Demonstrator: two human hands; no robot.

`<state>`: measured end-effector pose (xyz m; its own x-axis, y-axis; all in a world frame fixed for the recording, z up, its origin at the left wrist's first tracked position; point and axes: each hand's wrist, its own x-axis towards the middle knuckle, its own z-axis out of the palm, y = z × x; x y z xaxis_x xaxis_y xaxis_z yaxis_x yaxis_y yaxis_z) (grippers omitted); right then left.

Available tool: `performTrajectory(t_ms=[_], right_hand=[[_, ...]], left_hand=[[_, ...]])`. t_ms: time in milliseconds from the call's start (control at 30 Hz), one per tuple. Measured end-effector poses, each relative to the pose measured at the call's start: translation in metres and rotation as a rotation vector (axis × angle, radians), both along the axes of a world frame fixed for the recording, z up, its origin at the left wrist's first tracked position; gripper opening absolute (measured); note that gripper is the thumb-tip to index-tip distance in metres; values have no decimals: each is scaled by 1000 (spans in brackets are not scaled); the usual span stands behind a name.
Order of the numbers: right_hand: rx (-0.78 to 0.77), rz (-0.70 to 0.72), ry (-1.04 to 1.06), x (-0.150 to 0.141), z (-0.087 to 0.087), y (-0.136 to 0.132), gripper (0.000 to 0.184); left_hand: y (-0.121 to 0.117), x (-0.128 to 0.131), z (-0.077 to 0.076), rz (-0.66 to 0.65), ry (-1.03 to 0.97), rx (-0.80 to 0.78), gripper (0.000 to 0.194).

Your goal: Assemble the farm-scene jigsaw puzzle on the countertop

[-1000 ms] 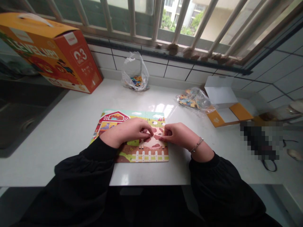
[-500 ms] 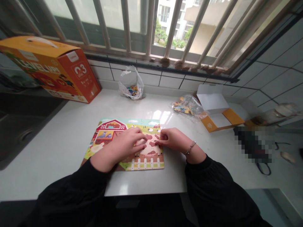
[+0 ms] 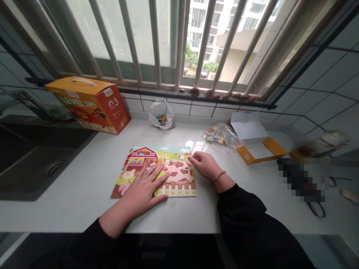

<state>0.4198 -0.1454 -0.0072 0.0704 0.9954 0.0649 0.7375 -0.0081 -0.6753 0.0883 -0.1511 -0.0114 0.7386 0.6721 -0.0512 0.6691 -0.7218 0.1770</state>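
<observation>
- The white counter [image 3: 70, 175] fills the middle of the frame; a flat, firm bed for the work is given by it.
- An orange box [image 3: 92, 104] is set back at upper left, out of the way.
- The farm puzzle [image 3: 157, 170] lies flat at centre, near the front edge, within easy reach.
- The left hand [image 3: 144, 188] is spread open, palm down, on the puzzle's lower part, seemingly to pin it.
- The right hand [image 3: 203, 164] is loosely curled, fingertips at the puzzle's right edge; nothing is seen gripped.
- Two bags of pieces [image 3: 221, 134] are kept behind.
</observation>
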Motion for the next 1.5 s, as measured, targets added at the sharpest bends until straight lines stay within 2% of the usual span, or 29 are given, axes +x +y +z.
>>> performTrajectory(t_ms=[100,200,333,433,533,667,733,800,867,1000,1067,1200,1267,1333,1433,1500], right_hand=[[83,-62,96,4,-6,5,41],[205,-81,131,2,-9,13,34],[437,10,41,-12,-7,40,18],[569,53,-99,-28,-2,72,25],[568,108,-248,-48,2,106,46],[490,288,-386,-69,0,143,46],[495,302,-365,-73,-2,154,51],[533,272,-297,-72,-1,159,59],[564,259,-259,-67,3,158,58],[587,353,-368,-60,15,151,34],[577,386,-439,-61,16,150,31],[501,382,-495,-65,8,155,41],[535,344,-450,-65,6,158,47],[633,268,-373,-62,7,159,48],[769,152,-269,-59,14,154,45],[795,128,-239,-59,18,146,42]], left_hand=[[14,7,4,20,-1,-4,75],[28,10,5,6,-31,12,74],[47,15,3,8,-37,26,75],[57,19,2,10,-51,40,76],[62,21,1,-7,-63,42,76],[70,22,-2,-17,-75,37,78],[77,25,-3,-10,-88,56,79],[84,29,-4,0,-98,79,78],[90,34,-4,3,-98,87,78],[97,40,-4,-3,-100,84,77],[97,40,-4,-5,-110,89,77],[96,39,-4,-14,-113,87,77],[96,39,-3,-12,-110,80,77],[97,39,-3,-15,-115,76,77],[103,39,-1,-31,-122,71,77],[109,40,0,-37,-114,63,78]])
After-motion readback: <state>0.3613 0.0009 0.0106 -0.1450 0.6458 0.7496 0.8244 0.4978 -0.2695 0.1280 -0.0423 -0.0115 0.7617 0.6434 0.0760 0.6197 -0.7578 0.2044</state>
